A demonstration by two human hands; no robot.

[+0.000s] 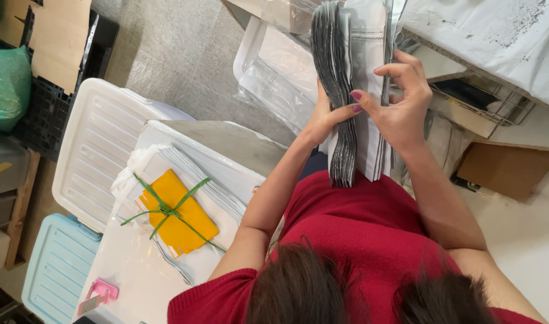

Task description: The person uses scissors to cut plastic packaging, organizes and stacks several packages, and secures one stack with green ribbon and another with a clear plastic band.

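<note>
While both hands grip it, the pouch stack [346,90] stands upright in front of the person, far of the red top [358,240] and near the table edge [484,42] at upper right. The left hand [325,117] is closed around the left side of the stack, thumb pressed onto its face. The right hand [400,102] pinches a few pouches at the right side between thumb and bent fingers, parting them from the rest. Judged from this, the pouches are being leafed or counted; the thicker grey part sits at left and a thinner part at right, so most of the stack appears left to go through. How many are done cannot be told.

Packages by place:
- Stack in hand: flat silvery-grey and white pouches, rectangular, with a zip line near the top of 1 white face.
- Bundle [175,210], lower left: flat white pouches under a yellow rectangular card, tied crosswise with green string, lying on a white lid [130,282].
- Pink clip [100,294], near left, on the same lid.
- White bin lid [94,150], ribbed, left of the bundle; a pale blue lid [55,264] nearer.
- Clear bags [274,90] in a white tray, far centre.
- Green bag [7,84] and cardboard [58,30], far left.
- Brown cardboard [508,171], right, on the floor.

No legible label or sign is in view.
</note>
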